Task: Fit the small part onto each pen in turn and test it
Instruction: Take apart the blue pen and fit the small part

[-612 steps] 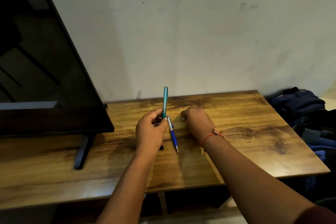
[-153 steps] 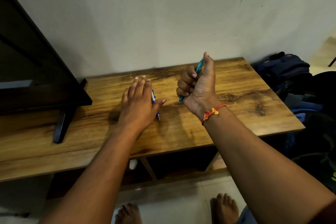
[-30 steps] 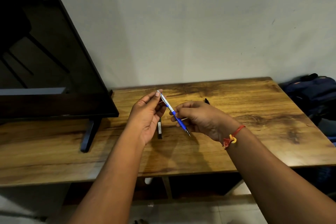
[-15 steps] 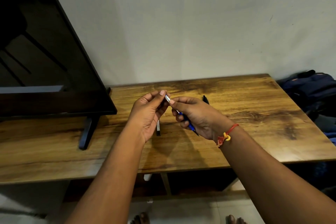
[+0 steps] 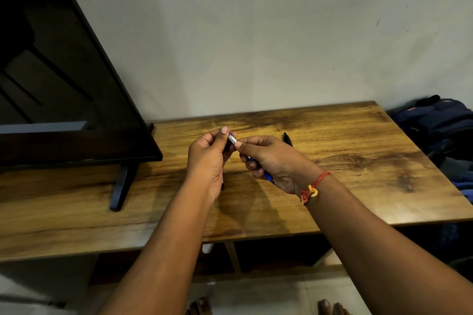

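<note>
In the middle of the frame my right hand is closed around the blue pen, whose long axis rises toward the upper left. My left hand pinches its silver top end.

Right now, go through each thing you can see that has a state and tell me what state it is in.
Blue-and-white pen: off the table, gripped by both hands.
Left hand: pinching the pen's white top end.
Right hand: closed round the blue barrel.
Black pen: lying on the wooden table, untouched.
Flat black television: screen dark.
</note>
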